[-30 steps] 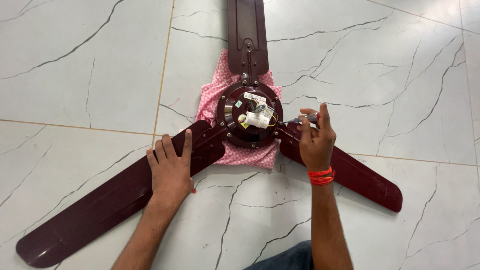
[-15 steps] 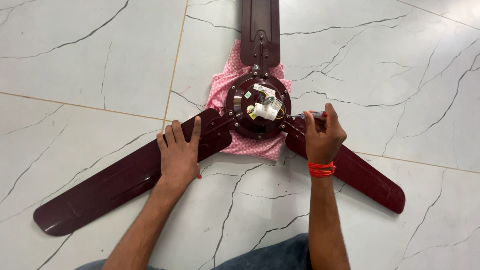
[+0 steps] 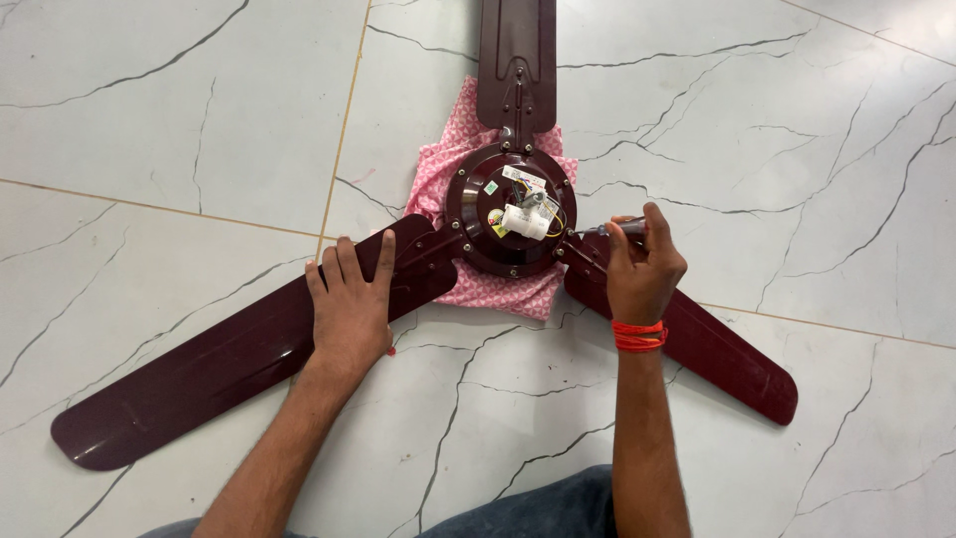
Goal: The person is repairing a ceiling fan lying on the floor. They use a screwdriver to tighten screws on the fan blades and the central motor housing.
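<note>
A maroon three-blade ceiling fan lies upside down on the floor, its round motor hub (image 3: 510,209) resting on a pink patterned cloth (image 3: 450,164). A white capacitor with wires (image 3: 526,220) sits on the hub. My left hand (image 3: 351,304) presses flat, fingers spread, on the left blade (image 3: 219,359) near its bracket. My right hand (image 3: 642,267), with a red thread band at the wrist, is closed on a small metal tool (image 3: 609,229) whose tip points at the hub's right edge, above the right blade (image 3: 727,354).
White marble-look floor tiles (image 3: 149,130) with dark veins and thin grout lines surround the fan. The third blade (image 3: 516,60) runs up out of frame. My denim-clad knee (image 3: 538,508) shows at the bottom edge.
The view has shifted slightly, so the fan sits more to the right and lower. Both hands keep their places on the left blade and at the hub's right edge.
</note>
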